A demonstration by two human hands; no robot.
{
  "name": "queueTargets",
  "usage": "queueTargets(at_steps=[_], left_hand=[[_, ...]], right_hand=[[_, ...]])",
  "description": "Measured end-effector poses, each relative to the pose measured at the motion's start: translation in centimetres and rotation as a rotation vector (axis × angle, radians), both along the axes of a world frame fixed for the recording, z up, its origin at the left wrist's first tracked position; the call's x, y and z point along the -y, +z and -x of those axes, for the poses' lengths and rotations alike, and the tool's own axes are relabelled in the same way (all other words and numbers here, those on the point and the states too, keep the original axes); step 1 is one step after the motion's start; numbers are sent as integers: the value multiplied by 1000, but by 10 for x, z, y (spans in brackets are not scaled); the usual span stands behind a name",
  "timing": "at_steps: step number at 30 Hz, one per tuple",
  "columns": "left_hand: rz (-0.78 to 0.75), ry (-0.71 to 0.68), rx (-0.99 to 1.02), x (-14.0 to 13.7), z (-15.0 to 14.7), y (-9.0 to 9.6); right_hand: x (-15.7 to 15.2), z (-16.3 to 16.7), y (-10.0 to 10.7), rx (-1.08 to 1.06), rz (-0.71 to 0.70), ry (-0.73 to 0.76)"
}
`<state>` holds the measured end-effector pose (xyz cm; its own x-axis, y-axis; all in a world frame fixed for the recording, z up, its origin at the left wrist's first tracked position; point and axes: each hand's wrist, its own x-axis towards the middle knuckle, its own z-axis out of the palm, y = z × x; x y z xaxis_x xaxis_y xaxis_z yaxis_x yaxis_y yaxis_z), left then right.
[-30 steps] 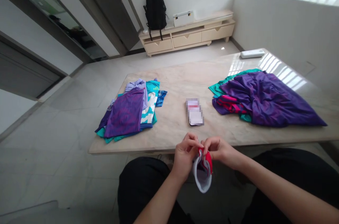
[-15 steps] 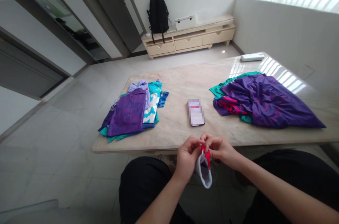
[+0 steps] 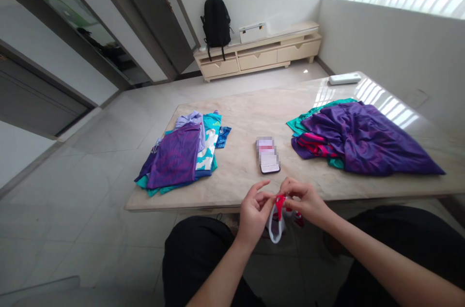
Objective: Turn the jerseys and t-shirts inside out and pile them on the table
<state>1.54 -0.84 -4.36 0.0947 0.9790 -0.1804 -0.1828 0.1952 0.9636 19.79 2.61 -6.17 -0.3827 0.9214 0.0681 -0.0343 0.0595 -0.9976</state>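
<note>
Just past the table's front edge, over my lap, I hold a small red and white garment [image 3: 275,235]. Its white-banded opening hangs in a loop below my fingers. My left hand [image 3: 256,210] pinches the red part near the top between thumb and fingers, with the index finger raised. On the other side, my right hand [image 3: 303,202] grips the same red part, its fingertips close to the left ones. More of the cloth, with red patches, hangs partly hidden under my right hand. Whether it is a sleeve, collar or another part, I cannot tell.
The marble-topped table [image 3: 240,183] bears a folded clothes stack [image 3: 176,154] at left, a phone [image 3: 269,157] in the middle and a loose purple clothes pile [image 3: 366,140] at right. A white device [image 3: 344,78] lies at the far corner. Behind stand a low cabinet [image 3: 257,58] and a black backpack [image 3: 216,23].
My left index finger has lifted away from the cloth. The hands have shifted slightly apart, and the garment's looped opening has turned narrower and moved up a little to the left.
</note>
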Motion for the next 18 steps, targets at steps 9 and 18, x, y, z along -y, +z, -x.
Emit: queueTargets(at_steps=[9, 18], left_hand=[[-218, -144, -465, 8, 3, 3], [-432, -90, -563, 5, 3, 18]], right_hand=[[-5, -8, 3, 41, -170, -236], [16, -16, -4, 268, -498, -411]])
